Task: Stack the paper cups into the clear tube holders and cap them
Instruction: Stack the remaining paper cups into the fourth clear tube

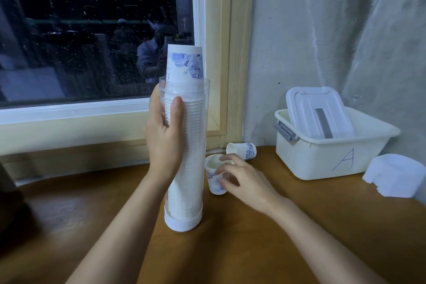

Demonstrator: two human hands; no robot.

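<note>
Fingers of the left hand (pixel 164 136) curled round the upright clear plastic tube holder (pixel 205 108), which stood on the brown wooden table (pixel 230 249) packed with white paper cups (pixel 182 196), a blue-flowered top cup (pixel 185 63) protruding. The right hand (pixel 242 180) pinched a loose flowered paper cup (pixel 213 169) just beside the tube.

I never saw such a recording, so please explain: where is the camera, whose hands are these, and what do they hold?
No machine here: one camera, worn on a person's head, looks down at their bare hands. The left hand grips a clear tube standing on the wooden table, full of stacked paper cups; the top one pokes out. The right hand holds an upright cup beside it. Behind, a second cup lies on its side. At right, a white bin marked A holds a lid.
</note>
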